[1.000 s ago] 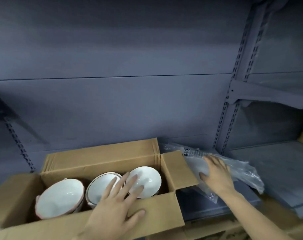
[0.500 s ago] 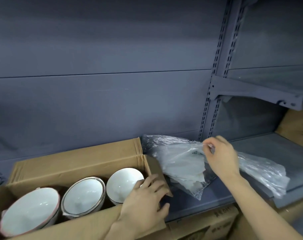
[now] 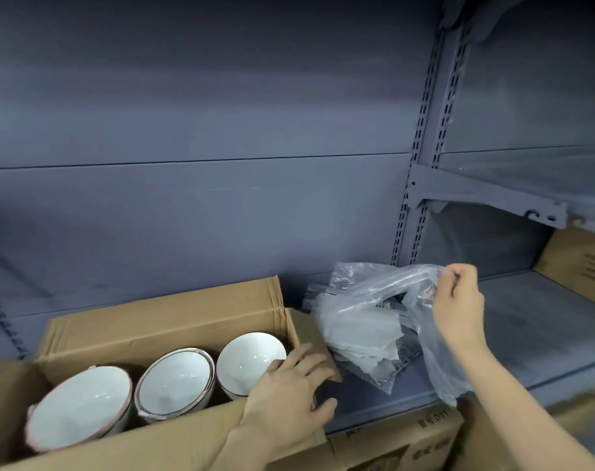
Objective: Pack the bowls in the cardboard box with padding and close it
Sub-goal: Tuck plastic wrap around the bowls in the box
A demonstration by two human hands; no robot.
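**Padding fetched, box open**

Bowls sit in the cardboard box (image 3: 160, 321): three white ones in a row, a pink-rimmed bowl (image 3: 80, 404) at the left end, a dark-rimmed bowl (image 3: 173, 382) in the middle, a plain white bowl (image 3: 247, 356) at the right. All flaps stand open. Box rests on a grey metal shelf (image 3: 544, 334); more cartons show below and one at far right.

Step in hand, as I judge it: getting the padding. Nothing lies over the bowls, so packing looks roughly half done and closing is not yet due.

Right hand (image 3: 459, 304) is raised over the shelf, fingers curled, pinching the upper edge of a clear plastic bag (image 3: 367, 307). Bag hangs open and crumpled just right of the box; white padding sheets (image 3: 360, 338) are piled inside it, their lower end resting on the shelf.

Left hand (image 3: 289, 389) lies over the box's right end, fingers loosely spread across the short side flap and touching the white bowl's rim, thumb down the outer wall. It steadies rather than grips.

Next move probably calls for drawing sheets out of the bag without dragging the whole bundle, then laying them between and over the bowls. Thin film may cling or tear.
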